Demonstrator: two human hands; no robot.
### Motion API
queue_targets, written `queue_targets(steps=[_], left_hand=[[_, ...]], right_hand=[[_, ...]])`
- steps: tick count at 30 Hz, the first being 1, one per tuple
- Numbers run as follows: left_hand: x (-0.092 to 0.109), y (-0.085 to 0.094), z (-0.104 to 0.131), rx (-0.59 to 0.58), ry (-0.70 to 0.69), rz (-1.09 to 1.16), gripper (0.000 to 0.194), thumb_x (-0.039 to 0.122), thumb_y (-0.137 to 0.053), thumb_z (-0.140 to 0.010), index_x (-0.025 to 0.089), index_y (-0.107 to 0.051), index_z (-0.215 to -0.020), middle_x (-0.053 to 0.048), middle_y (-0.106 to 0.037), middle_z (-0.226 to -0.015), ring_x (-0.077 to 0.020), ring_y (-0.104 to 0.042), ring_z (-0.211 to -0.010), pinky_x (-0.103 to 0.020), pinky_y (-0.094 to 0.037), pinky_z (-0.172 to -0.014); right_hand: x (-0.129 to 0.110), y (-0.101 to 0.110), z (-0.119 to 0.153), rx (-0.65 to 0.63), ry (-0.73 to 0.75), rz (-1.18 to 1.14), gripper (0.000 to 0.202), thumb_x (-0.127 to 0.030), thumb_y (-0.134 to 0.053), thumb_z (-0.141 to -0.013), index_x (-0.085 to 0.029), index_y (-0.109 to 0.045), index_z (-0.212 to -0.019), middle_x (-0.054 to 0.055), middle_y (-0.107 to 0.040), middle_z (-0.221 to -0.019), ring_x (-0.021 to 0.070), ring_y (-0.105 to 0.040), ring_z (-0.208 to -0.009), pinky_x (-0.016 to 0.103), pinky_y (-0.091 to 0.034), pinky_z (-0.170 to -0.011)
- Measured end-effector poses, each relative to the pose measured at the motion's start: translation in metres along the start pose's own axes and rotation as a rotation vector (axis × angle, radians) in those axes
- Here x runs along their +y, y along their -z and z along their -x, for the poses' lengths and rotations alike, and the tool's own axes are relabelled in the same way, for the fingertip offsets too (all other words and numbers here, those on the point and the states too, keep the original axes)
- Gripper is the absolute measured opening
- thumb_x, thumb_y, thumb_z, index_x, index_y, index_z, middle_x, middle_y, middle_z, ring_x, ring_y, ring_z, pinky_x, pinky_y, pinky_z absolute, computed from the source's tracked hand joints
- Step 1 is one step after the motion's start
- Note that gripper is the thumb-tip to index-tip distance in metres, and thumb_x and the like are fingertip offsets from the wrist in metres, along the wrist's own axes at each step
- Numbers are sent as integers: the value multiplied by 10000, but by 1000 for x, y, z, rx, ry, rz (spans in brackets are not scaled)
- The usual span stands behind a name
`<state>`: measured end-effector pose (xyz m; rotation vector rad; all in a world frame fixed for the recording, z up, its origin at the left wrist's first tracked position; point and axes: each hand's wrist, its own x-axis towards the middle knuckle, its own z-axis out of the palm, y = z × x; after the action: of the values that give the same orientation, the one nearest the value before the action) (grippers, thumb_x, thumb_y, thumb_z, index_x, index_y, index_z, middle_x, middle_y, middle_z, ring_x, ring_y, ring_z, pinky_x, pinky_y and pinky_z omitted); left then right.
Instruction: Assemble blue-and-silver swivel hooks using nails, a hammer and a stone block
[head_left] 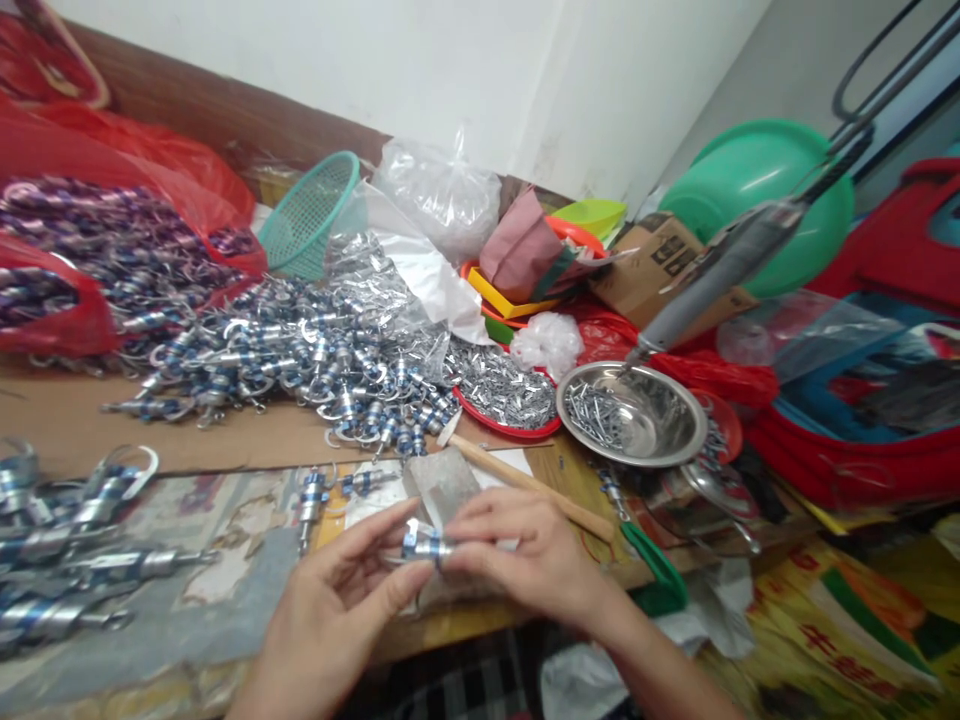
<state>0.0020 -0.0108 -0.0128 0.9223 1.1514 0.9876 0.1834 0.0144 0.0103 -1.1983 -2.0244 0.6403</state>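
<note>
Held between the fingertips of both hands, a metal hook fitting with a blue band sits above the near edge of the workbench, just in front of a grey block. The left hand curls round one end, thumb below; the right hand pinches the other, its fingers drawn close together. Handling so small a piece probably calls for a steady left grip and light, straight fingertip work from the right, keeping both ends in line. The fitting looks slim and silvery, its blue part bright; fingers cover its ends, so its full shape cannot be told. A wooden-handled hammer lies beyond the right hand, its head near the block. Farther back, similar fittings form a heap beside a red tray of small metal pieces and a steel bowl holding pins. A red plastic bag bulges with purple-tinted fittings at far left.
</note>
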Motion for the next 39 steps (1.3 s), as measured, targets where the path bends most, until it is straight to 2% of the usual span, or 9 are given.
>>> queue_targets(steps=[3, 8, 13, 19, 22, 25, 30, 33, 39], left_hand=[[5, 0, -11, -88, 34, 40, 580, 330, -721, -641, 210, -525, -1173, -33, -705, -889, -214, -655, -865, -291, -500, -762], [15, 1, -25, -212, 124, 61, 542, 253, -692, -665, 242, -466, -1157, 8, -626, -816, -153, -605, -721, -250, -434, -638], [15, 7, -37, -318, 157, 67, 530, 174, -699, -639, 245, -438, -1094, 23, -572, -778, -153, -583, -703, -265, -420, -622], [4, 14, -46, -374, 181, 194, 572, 135, -726, -627, 256, -395, -1078, 17, -591, -816, -159, -613, -729, -284, -435, -664], [-3, 16, -47, -371, 162, 239, 558, 145, -745, -619, 268, -404, -1043, 25, -592, -796, -177, -625, -740, -308, -443, -675], [-5, 15, -45, -350, 161, 239, 541, 149, -747, -622, 272, -408, -1025, 25, -610, -801, -172, -623, -747, -309, -442, -692], [-3, 12, -42, -321, 150, 236, 503, 176, -756, -610, 260, -446, -997, 25, -631, -775, -160, -614, -715, -296, -437, -678], [-3, 11, -41, -319, 131, 247, 491, 188, -760, -601, 254, -465, -988, 25, -633, -752, -168, -613, -709, -293, -436, -655], [-5, 12, -41, -325, 123, 254, 515, 181, -759, -602, 259, -453, -1009, 21, -649, -771, -173, -626, -728, -310, -446, -690]], right_hand=[[43, 27, -36, 110, -291, 573, 249, -218, -445, -907, -206, -665, -1025, 30, -685, -1019, 122, -621, -950, 214, -478, -831], [108, 46, -86, 23, -492, 790, 216, -165, -512, -870, -158, -618, -1058, 109, -646, -1037, 218, -598, -989, 364, -465, -857], [123, 38, -97, -96, -499, 839, 286, -308, -526, -878, -160, -532, -1123, 72, -555, -1138, 193, -573, -967, 399, -490, -812], [131, 57, -92, -31, -472, 745, 185, -201, -518, -871, -137, -641, -993, 94, -643, -1051, 209, -586, -1006, 371, -449, -879], [118, 62, -83, 15, -428, 652, 195, -136, -509, -847, -123, -689, -921, 106, -689, -982, 206, -616, -974, 302, -444, -866], [84, 50, -63, 22, -359, 530, 209, -175, -493, -863, -153, -674, -964, 51, -706, -941, 149, -650, -857, 236, -476, -771], [15, 16, -24, -224, -80, 121, 114, -103, -600, -771, -172, -689, -757, -7, -684, -727, 114, -625, -686, 211, -473, -658], [0, 2, -18, -321, 29, 89, 172, -22, -579, -741, -163, -674, -717, -1, -641, -714, 116, -587, -688, 222, -456, -642], [2, -6, -33, -349, -192, -61, 128, -61, -661, -696, -158, -654, -780, -41, -613, -635, 87, -546, -575, 175, -404, -521]])
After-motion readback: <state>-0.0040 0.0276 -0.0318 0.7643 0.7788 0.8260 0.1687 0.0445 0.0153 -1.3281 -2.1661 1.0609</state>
